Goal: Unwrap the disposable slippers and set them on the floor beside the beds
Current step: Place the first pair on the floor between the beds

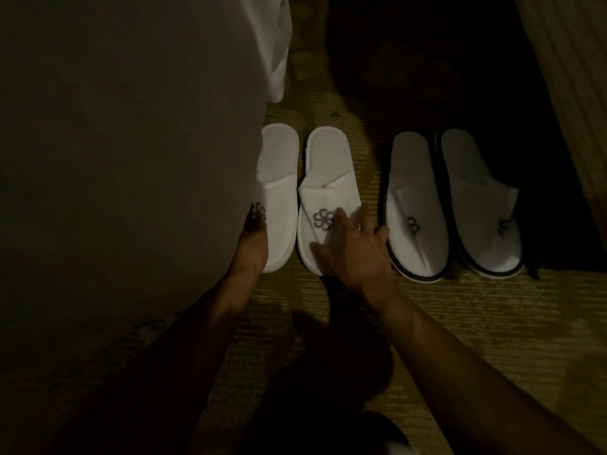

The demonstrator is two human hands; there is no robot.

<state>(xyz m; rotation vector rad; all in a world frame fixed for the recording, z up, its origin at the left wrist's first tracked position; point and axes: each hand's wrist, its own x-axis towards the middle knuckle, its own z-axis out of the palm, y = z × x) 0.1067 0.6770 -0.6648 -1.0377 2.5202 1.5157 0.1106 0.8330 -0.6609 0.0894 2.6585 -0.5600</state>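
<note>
Two pairs of white disposable slippers lie on the carpet, toes toward me. In the left pair, one slipper (281, 178) sits against the bed's edge and its mate (325, 165) lies just right of it, both with a grey logo. My left hand (253, 247) rests on the toe of the left one, partly hidden by the bedding. My right hand (353, 251) lies flat, fingers spread, on the toe of its mate. The right pair, with dark-rimmed soles, lies apart: one slipper (414, 192) and the other (476, 198).
A white-covered bed (115, 159) fills the left side. A second bed's edge (571, 93) runs down the right. Olive carpet (460, 323) lies between them, dark with shadow at the top. A white object shows at the bottom edge (397, 446).
</note>
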